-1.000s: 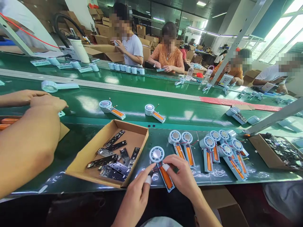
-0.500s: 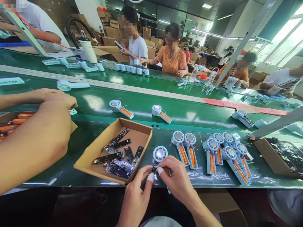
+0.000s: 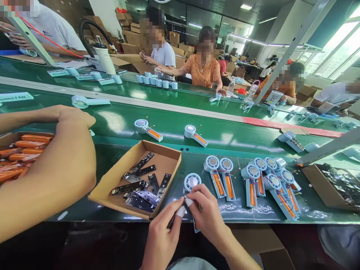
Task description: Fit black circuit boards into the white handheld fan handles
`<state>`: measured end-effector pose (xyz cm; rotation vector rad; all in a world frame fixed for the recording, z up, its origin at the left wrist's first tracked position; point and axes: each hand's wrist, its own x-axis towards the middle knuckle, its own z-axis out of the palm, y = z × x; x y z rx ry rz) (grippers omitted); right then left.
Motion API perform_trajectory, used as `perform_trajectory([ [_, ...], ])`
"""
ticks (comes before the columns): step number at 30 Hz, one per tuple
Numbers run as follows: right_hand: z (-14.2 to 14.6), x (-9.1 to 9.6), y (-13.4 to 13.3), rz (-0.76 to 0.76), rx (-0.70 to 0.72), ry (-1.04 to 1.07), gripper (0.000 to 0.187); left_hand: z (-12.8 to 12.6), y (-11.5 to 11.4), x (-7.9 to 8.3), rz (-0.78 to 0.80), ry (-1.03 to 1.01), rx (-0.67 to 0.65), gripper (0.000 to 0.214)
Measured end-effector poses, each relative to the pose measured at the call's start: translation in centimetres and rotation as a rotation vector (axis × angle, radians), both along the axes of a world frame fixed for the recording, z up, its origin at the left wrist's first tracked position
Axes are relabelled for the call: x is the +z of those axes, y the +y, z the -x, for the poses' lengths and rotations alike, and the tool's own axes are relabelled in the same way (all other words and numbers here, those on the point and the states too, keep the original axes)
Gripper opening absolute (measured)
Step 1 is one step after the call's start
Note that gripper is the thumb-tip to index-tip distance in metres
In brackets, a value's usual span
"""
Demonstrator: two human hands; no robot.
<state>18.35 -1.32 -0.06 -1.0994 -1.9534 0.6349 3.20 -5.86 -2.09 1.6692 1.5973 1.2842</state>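
Note:
My left hand (image 3: 164, 230) is closed on a narrow black circuit board (image 3: 170, 223), mostly hidden behind the fingers. At the board's far end, the thumb and finger of my right hand (image 3: 206, 213) pinch something too small to make out. White covers sit on a fingertip of each hand. Just beyond my fingertips lies a light-blue handheld fan (image 3: 192, 182), its handle partly hidden under my right hand. To the left, a cardboard tray (image 3: 112, 202) holds several black circuit boards (image 3: 153, 183).
Several open-handled fans (image 3: 253, 171) lie to the right, near a box of dark parts (image 3: 317, 183). On the green conveyor (image 3: 165, 112) are more fans (image 3: 190, 131). At left, a co-worker's arm (image 3: 73, 157) crosses a box of orange battery cells (image 3: 35, 138). Other people sit opposite.
My fingertips have drawn together over the board's end, hiding more of it. Fans on the conveyor have shifted slightly right. The co-worker's arm at left has moved right.

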Motion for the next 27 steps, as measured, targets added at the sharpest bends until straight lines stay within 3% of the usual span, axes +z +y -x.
perform_trajectory([
  [5, -1.4, 1.2, 1.6, 0.260, 0.158, 0.124, 0.015, 1.0, 0.7, 1.0, 0.133, -0.098, -0.113, 0.029],
  [8, -1.5, 1.5, 1.8, 0.260, 0.194, 0.156, 0.016, 1.2, 0.9, 1.0, 0.118, -0.096, -0.144, 0.028],
  [12, -1.5, 1.4, 1.9, 0.283, 0.140, 0.155, 0.017, 1.2, 1.1, 0.6, 0.113, -0.116, -0.137, 0.027],
  [14, -1.7, 1.5, 2.2, 0.360, 0.162, 0.138, 0.025, 1.0, 1.2, 0.4, 0.187, -0.172, -0.119, 0.028],
  [17, -2.2, 2.0, 2.4, 0.499, 0.196, 0.127, 0.054, 0.3, 0.9, 0.5, 0.289, -0.270, -0.093, 0.038],
  [19, -2.2, 2.4, 2.2, 0.538, 0.173, 0.115, 0.060, -0.3, 0.3, 0.7, 0.308, -0.313, -0.056, 0.045],
  [24, -1.8, 2.4, 1.2, 0.631, 0.121, 0.174, 0.021, -0.8, -0.7, 0.8, 0.376, -0.461, 0.010, 0.057],
  [27, -1.7, 2.0, 1.1, 0.711, 0.157, 0.366, 0.016, -0.5, -0.3, -0.2, 0.455, -0.526, 0.021, 0.065],
])
